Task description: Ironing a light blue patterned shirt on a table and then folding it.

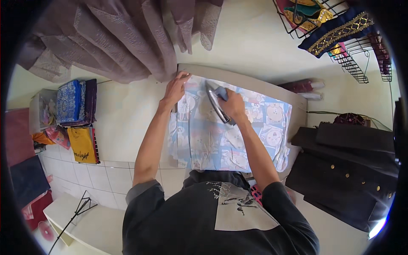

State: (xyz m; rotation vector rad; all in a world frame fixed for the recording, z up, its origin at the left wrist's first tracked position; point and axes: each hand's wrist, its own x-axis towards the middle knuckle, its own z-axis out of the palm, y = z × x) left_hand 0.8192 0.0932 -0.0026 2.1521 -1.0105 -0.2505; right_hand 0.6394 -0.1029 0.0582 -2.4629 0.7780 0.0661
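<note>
Plainly, the right hand holds a glossy, pointed iron.

- Shirt: charcoal, close to black, with soft creases in the cloth.
- Left sleeve: short and wide, ending in a paler grey band.
- Right sleeve: short, dark right to its edge.
- Print: a pale, four-sided patch on the shirt, greyer in its upper part, with small dark shapes near its middle.
- Lettering: thin, white, script-like, beside the print's upper corner.
- Forearms: bare, slim, narrowing toward the wrists.
</note>
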